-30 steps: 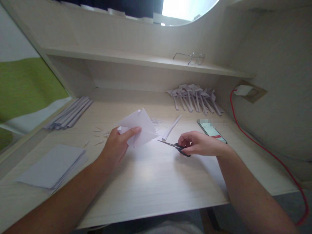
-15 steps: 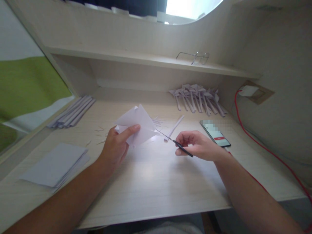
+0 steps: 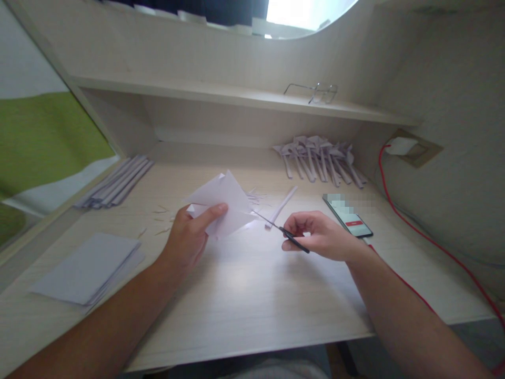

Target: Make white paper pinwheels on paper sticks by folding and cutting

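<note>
Pinching the folded paper [image 3: 223,205] by its near corner, the left hand [image 3: 189,237] keeps it off the desk [image 3: 252,295]. Right hand [image 3: 321,237] is closed on small scissors [image 3: 282,231], tips at the sheet's edge. Looks thin and floppy, so I'd grip close to the cut.

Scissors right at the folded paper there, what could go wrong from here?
The scissors tips sit at the edge of the paper, near the left hand pinching it; a slip might nick a finger. The paper is held by one corner only, so it may twist and cut crooked. More scraps could scatter across the desk.
</note>
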`<state>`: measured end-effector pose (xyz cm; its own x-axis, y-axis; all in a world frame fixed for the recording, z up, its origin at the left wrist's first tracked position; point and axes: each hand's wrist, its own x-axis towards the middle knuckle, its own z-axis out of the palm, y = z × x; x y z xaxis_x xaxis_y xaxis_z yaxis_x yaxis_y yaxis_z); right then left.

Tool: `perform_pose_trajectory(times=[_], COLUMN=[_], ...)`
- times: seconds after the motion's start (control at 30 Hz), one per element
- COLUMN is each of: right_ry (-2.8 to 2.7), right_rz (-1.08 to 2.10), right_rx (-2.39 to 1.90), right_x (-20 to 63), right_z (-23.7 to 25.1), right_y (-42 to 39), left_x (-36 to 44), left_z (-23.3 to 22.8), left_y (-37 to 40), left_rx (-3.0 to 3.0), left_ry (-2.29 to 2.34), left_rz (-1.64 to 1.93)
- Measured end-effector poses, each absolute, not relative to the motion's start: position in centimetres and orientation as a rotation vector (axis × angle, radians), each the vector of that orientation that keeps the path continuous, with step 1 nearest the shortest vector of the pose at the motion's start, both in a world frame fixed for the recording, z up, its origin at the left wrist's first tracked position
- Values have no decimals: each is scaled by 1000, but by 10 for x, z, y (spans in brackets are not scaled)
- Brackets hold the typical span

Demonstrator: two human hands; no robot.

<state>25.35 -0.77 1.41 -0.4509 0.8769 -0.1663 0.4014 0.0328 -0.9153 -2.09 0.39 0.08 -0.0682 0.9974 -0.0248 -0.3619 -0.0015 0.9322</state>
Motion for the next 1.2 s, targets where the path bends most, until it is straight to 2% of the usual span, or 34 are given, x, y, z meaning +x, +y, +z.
perform_pose_trajectory(times=[1.2], right_ry=[-1932], right_rz=[1306], right_rx=[-1307], right_x=[251], right_z=[15], right_y=[-9], left_x=[-22], left_z=[-1], left_y=[3], left_rx=[932], left_ry=[997], left_rz=[1381])
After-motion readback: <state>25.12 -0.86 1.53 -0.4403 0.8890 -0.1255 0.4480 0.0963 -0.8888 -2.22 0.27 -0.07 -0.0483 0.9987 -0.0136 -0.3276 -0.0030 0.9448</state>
